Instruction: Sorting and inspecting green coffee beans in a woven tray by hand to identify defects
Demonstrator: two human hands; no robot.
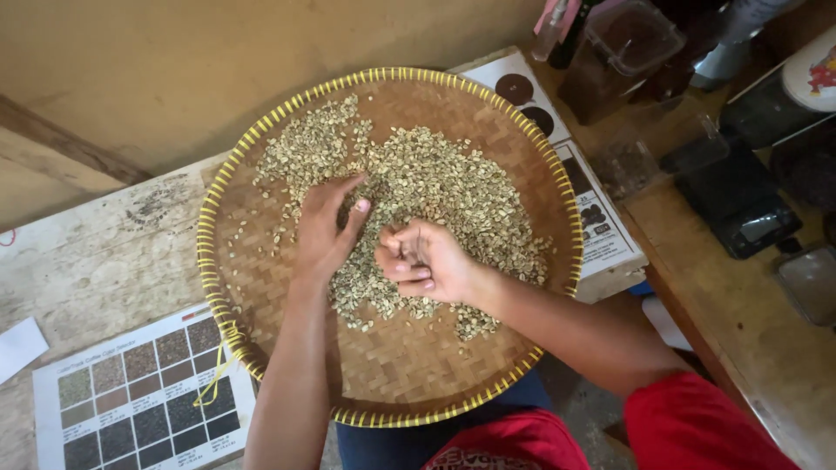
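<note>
- Worn wooden counter (pixel 104 252) carries our round woven tray (pixel 261 261).
- Pale green beans (pixel 453 191) spread across its far half, running left to right.
- Our left hand (pixel 326 231) lies open, fingers on the beans, pointing far.
- Our right hand (pixel 427 261), just right of it, curls closed, apparently pinching beans.

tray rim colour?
Yellow binding on the rim of the round woven tray, over tan basket weave. Clearest in the head view, the only one.

Single head-worn view, looking steeply down from close above the round woven tray (pixel 261 348); tray fills mid-frame, wall beyond it.
</note>
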